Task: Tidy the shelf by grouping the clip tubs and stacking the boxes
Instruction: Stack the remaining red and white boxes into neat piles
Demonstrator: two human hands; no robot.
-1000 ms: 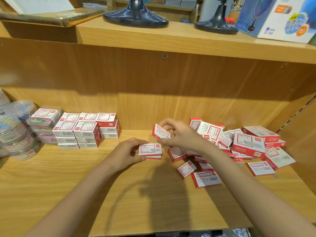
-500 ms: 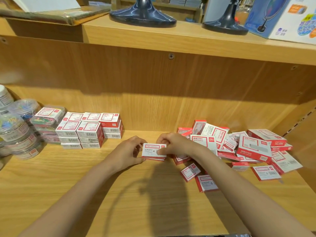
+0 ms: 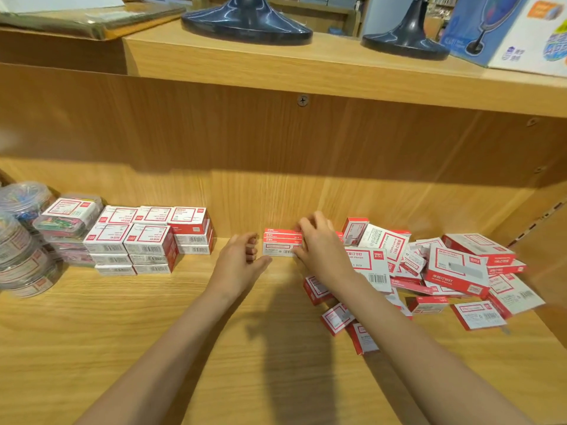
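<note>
Where the shelf [image 3: 92, 332] begins at far left, clip tubs [image 3: 21, 240] sit beside neat box stacks [image 3: 147, 240]. Left hand [image 3: 239, 265], fingers loosely apart, hovers beside a small three-box stack [image 3: 280, 243]. Right hand [image 3: 319, 246] grips that stack's right end. Loose boxes [image 3: 445, 271] lie jumbled rightward.

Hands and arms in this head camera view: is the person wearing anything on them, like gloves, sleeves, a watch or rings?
Nothing shows. The left hand and the right hand are both bare, with no gloves, and I can see no rings. Both forearms are uncovered down to the bottom edge of the picture, with no sleeve cuff, watch or bracelet at the wrists. There are no markings, straps or cables on them.
</note>
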